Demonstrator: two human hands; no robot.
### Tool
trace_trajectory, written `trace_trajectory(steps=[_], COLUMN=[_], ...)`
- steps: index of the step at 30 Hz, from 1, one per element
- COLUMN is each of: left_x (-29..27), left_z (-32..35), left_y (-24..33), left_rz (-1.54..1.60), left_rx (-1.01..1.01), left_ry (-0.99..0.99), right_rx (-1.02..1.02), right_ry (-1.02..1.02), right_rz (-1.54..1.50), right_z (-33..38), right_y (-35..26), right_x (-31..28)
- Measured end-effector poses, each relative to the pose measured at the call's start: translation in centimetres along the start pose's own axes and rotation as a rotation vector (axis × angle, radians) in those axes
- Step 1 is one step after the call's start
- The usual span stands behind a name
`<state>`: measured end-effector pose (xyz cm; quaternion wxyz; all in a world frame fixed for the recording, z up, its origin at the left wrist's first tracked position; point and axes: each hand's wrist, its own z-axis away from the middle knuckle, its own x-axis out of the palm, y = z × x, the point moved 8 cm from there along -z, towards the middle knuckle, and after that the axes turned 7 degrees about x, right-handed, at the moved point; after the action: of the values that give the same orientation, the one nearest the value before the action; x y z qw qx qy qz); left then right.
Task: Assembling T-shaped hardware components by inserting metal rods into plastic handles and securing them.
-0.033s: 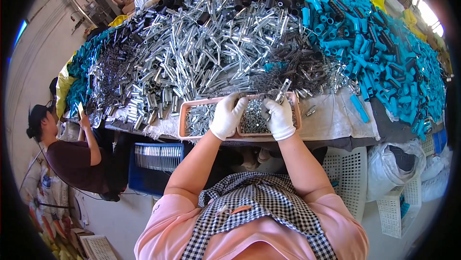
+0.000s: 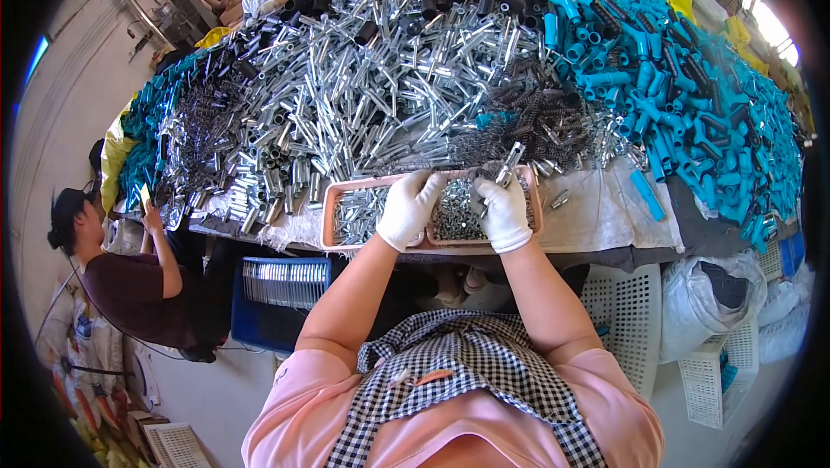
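Both of my hands wear white gloves with dirty grey fingertips and hover over a pink two-part tray. My right hand (image 2: 505, 215) is closed round a short shiny metal tube (image 2: 510, 162), which sticks up at a slant past the fingers. Beside it my left hand (image 2: 408, 210) has its fingers bent together; whatever they pinch is too small or hidden to make out. Under the hands, the pink tray (image 2: 328, 219) holds small silvery screws or pins (image 2: 356, 214) in its left part and smaller dark metal bits (image 2: 456, 219) in its right part.
Beyond the tray lie heaps of metal tubes (image 2: 346, 96), dark springs (image 2: 553, 113) and teal plastic fittings (image 2: 657, 79). A person (image 2: 130, 278) works at the left; others stand across the table. Below the edge are a blue crate (image 2: 259, 317), a white basket (image 2: 624, 312) and a sack (image 2: 700, 330).
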<state>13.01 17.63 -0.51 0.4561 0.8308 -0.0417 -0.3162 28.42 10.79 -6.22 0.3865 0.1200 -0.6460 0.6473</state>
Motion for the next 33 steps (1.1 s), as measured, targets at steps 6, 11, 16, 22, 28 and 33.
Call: trace_trajectory(steps=[6,11,16,22,28,33], left_x=[2.0,2.4,0.5,1.1,-1.7,-3.1], left_z=[2.2,3.0,1.3,1.1,-0.1,-1.4], left_y=[-2.6,-3.6,-1.3,-2.1,-1.2,0.2], left_rz=[0.676,0.888,0.747,0.799,0.518,0.269], left_rx=[-0.778,-0.960,-0.651,-0.652,-0.352,-0.134], left_ry=[-0.221,-0.225,-0.044,-0.027,0.060,-0.054], right_rx=[-0.184,-0.258,-0.191,-0.193,-0.012,0.167], right_ry=[0.027,-0.007,0.004,0.011,-0.153,-0.502], right_rz=[0.179,0.351,0.270,0.196,-0.038,-0.356], right_z=[0.3,1.5,1.5,0.3,0.2,0.9], right_y=[-0.4,-1.8,-1.4,0.0,0.4,0.5], right_x=[-0.7,1.5,1.1,-1.0,0.6,1.9])
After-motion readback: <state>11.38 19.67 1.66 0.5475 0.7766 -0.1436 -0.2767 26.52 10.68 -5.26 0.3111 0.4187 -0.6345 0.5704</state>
